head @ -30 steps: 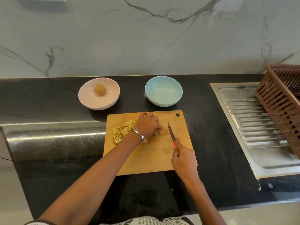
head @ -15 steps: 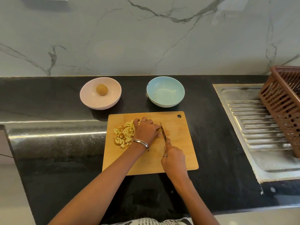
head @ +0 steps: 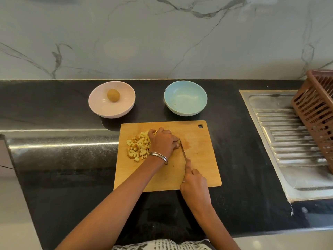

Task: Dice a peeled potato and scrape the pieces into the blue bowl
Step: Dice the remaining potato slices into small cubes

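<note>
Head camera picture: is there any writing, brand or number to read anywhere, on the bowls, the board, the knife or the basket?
None can be read.
Blue bowl, pink bowl, cutting board, knife, brown basket: no lettering shows on any of them.
Patterned cloth at the bottom edge: dark marks on white, too blurred to tell whether they are letters.

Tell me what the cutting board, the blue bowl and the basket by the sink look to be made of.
Cutting board: wood or bamboo, matte tan with faint grain and a hanging hole. Blue bowl: smooth pale blue with a soft sheen, likely plastic or melamine, possibly glazed ceramic. Basket: brown moulded plastic, judging by its even slatted walls.
</note>
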